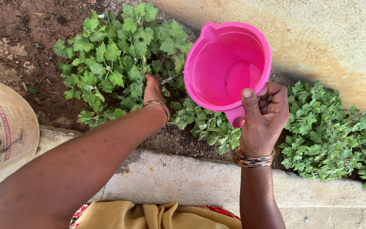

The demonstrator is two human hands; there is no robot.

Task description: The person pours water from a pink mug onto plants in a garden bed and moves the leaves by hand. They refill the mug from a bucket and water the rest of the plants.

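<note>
We see right hand [264, 116] at centre right of frame, fist closed round handle of pink mug [227, 65]; mug tilted, mouth facing us, spout toward upper left. Left hand [152, 90] at frame centre, fingers buried in leafy plant [115, 59]; spread hidden, we cannot tell. Plant lies left of mug, under spout side. Stone kerb [183, 180] runs below; sack [1, 131] at left edge.

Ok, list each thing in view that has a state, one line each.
pink jug: held upright over the plants, a little water in the bottom.
right hand: closed on the jug's handle.
left hand: reaching into the leafy plants, fingers hidden among them.
soil: dry-looking, crumbly.
sack: at the left edge, only partly in view.
</note>
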